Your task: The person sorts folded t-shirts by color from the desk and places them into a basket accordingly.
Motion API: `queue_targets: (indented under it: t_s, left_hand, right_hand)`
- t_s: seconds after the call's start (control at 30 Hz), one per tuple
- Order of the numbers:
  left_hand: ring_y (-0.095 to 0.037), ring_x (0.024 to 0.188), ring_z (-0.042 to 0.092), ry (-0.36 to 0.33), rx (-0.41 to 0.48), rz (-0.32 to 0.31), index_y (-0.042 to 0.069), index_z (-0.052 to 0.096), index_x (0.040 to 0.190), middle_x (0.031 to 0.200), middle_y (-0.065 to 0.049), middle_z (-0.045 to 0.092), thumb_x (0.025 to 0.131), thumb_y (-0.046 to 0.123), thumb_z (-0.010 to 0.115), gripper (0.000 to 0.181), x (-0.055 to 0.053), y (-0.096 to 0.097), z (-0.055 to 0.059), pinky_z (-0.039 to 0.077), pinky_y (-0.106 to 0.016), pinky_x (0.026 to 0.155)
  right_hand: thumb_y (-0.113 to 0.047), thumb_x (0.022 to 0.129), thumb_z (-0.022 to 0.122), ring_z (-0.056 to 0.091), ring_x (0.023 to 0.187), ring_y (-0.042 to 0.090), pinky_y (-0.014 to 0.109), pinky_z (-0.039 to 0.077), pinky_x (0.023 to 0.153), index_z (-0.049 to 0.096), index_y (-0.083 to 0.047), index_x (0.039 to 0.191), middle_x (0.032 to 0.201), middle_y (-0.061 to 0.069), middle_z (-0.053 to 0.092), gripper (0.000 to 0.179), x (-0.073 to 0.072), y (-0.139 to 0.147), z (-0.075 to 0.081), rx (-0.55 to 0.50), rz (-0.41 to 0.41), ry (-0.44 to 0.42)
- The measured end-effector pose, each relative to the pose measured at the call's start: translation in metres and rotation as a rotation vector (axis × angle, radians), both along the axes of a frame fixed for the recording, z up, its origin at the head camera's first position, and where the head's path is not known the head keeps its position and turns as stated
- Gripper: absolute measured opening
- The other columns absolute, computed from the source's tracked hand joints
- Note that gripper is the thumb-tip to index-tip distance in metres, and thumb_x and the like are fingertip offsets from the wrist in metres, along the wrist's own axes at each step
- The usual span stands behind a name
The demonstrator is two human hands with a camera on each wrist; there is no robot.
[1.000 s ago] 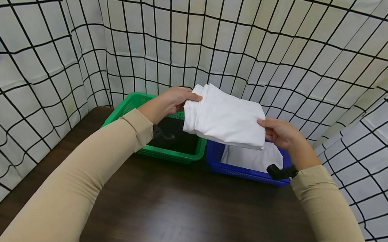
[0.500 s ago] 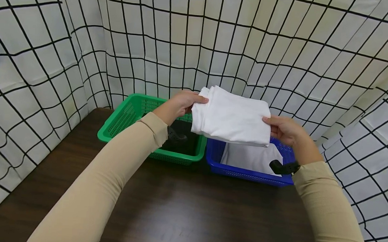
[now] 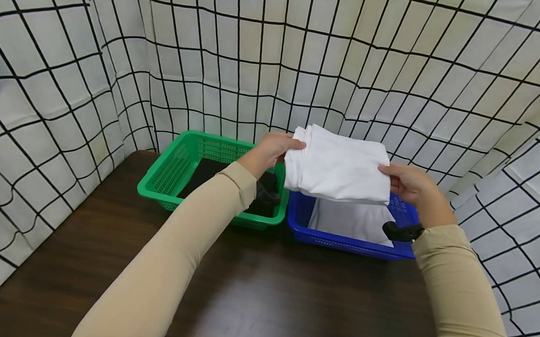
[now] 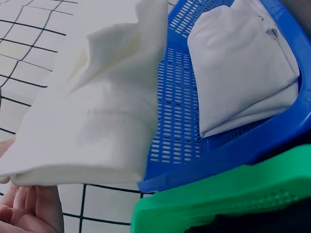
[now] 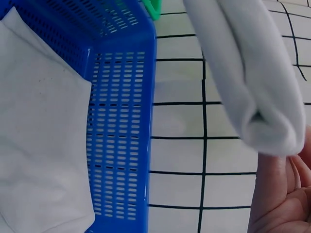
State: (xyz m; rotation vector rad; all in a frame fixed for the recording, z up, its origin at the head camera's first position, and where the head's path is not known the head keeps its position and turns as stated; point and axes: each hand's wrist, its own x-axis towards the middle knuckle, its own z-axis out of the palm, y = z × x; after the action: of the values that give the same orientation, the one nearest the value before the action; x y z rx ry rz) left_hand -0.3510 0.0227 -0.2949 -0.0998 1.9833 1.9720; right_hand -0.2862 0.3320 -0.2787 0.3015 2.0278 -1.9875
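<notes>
A folded white cloth [image 3: 339, 167], perhaps a garment, hangs in the air above the blue basket [image 3: 339, 239]. My left hand [image 3: 273, 149] pinches its left edge, thumb on top. At the opposite edge, my right hand [image 3: 408, 183] pinches it between thumb and fingers. Inside the blue basket lies another folded white cloth [image 4: 243, 68], seen from above in both wrist views. The underside of the held cloth [image 4: 97, 111] fills much of the left wrist view; its rolled end [image 5: 262, 116] shows in the right one.
Left of the blue basket stands a green basket [image 3: 163, 188] with folded black cloth [image 3: 205, 173] in it, partly hidden by my left forearm. Both rest on a dark wooden table [image 3: 226, 298]. White sheeting with a black grid [image 3: 239, 50] encloses the back and sides.
Both hands have carried the white cloth to the right, from between the two baskets to over the blue one. More of the green basket and its black cloth now shows.
</notes>
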Motion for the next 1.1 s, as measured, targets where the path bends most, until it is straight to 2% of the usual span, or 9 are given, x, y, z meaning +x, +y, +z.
queue_targets:
  t_s: [0.13, 0.17, 0.3, 0.47, 0.6, 0.7, 0.9, 1.03, 1.1]
  left_hand:
    - [-0.01, 0.074, 0.064, 0.004, -0.022, 0.013, 0.01, 0.065, 0.131, 0.108, -0.007, 0.073, 0.09, 0.016, 0.074, 0.042, -0.001, 0.008, -0.008, 0.055, -0.023, 0.071]
    - [-0.01, 0.075, 0.065, 0.008, -0.02, 0.016, 0.011, 0.066, 0.13, 0.107, -0.006, 0.074, 0.089, 0.016, 0.074, 0.042, 0.0, 0.009, -0.01, 0.055, -0.022, 0.069]
    - [-0.01, 0.075, 0.067, 0.013, -0.029, 0.034, 0.009, 0.067, 0.128, 0.103, -0.006, 0.075, 0.088, 0.014, 0.075, 0.041, 0.001, 0.015, -0.015, 0.057, -0.023, 0.071]
    - [-0.011, 0.076, 0.067, 0.006, -0.034, 0.007, 0.01, 0.061, 0.136, 0.116, -0.009, 0.073, 0.09, 0.015, 0.074, 0.048, 0.003, 0.023, -0.019, 0.057, -0.023, 0.072]
    - [-0.013, 0.081, 0.067, 0.017, -0.036, -0.025, 0.009, 0.059, 0.138, 0.124, -0.013, 0.07, 0.091, 0.014, 0.073, 0.05, 0.006, 0.028, -0.022, 0.056, -0.021, 0.069]
    - [-0.019, 0.092, 0.071, 0.023, -0.028, -0.025, 0.007, 0.059, 0.138, 0.126, -0.014, 0.069, 0.091, 0.013, 0.072, 0.049, 0.008, 0.029, -0.026, 0.058, -0.024, 0.076]
    - [-0.026, 0.113, 0.067, 0.007, -0.014, -0.002, 0.006, 0.058, 0.139, 0.129, -0.014, 0.067, 0.092, 0.014, 0.071, 0.049, 0.015, 0.034, -0.045, 0.055, -0.036, 0.099]
    - [-0.026, 0.115, 0.066, -0.003, -0.032, -0.009, 0.006, 0.056, 0.14, 0.131, -0.014, 0.066, 0.09, 0.015, 0.073, 0.054, 0.018, 0.04, -0.059, 0.054, -0.037, 0.1]
    - [-0.026, 0.115, 0.067, -0.003, -0.036, -0.01, 0.005, 0.055, 0.141, 0.131, -0.014, 0.066, 0.09, 0.015, 0.073, 0.055, 0.02, 0.042, -0.064, 0.054, -0.036, 0.1]
  right_hand:
    - [-0.011, 0.097, 0.063, 0.072, 0.068, 0.005, 0.02, 0.06, 0.065, 0.067, -0.019, 0.09, 0.075, -0.006, 0.074, 0.011, -0.001, 0.004, -0.003, 0.01, -0.019, 0.0]
    - [-0.011, 0.097, 0.063, 0.072, 0.068, 0.005, 0.019, 0.06, 0.065, 0.067, -0.019, 0.09, 0.074, -0.007, 0.074, 0.011, -0.001, 0.004, -0.004, 0.017, -0.018, 0.003]
    - [-0.01, 0.098, 0.062, 0.071, 0.065, 0.005, 0.019, 0.059, 0.063, 0.071, -0.021, 0.078, 0.072, -0.006, 0.073, 0.025, 0.0, 0.007, -0.007, 0.022, -0.039, -0.008]
    - [-0.01, 0.097, 0.062, 0.07, 0.064, 0.004, 0.019, 0.059, 0.063, 0.068, -0.02, 0.077, 0.07, -0.008, 0.072, 0.024, 0.0, 0.011, -0.011, 0.075, -0.076, -0.022]
    - [-0.011, 0.097, 0.063, 0.07, 0.065, 0.004, 0.019, 0.059, 0.064, 0.064, -0.017, 0.087, 0.07, -0.008, 0.072, 0.012, -0.001, 0.014, -0.015, 0.103, -0.075, -0.021]
    - [-0.012, 0.098, 0.061, 0.07, 0.065, 0.003, 0.019, 0.059, 0.064, 0.059, -0.013, 0.099, 0.071, -0.01, 0.072, 0.003, -0.001, 0.014, -0.017, 0.136, -0.05, -0.008]
    - [-0.011, 0.099, 0.059, 0.07, 0.065, 0.002, 0.019, 0.059, 0.065, 0.053, -0.008, 0.114, 0.071, -0.011, 0.072, 0.016, 0.002, 0.015, -0.03, 0.157, -0.04, -0.016]
    - [-0.01, 0.099, 0.058, 0.07, 0.065, 0.003, 0.019, 0.059, 0.064, 0.047, -0.002, 0.133, 0.071, -0.01, 0.072, 0.036, 0.007, 0.017, -0.042, 0.127, -0.057, -0.043]
    - [-0.009, 0.1, 0.057, 0.07, 0.065, 0.003, 0.019, 0.059, 0.063, 0.044, 0.0, 0.137, 0.071, -0.01, 0.072, 0.041, 0.008, 0.017, -0.047, 0.126, -0.064, -0.044]
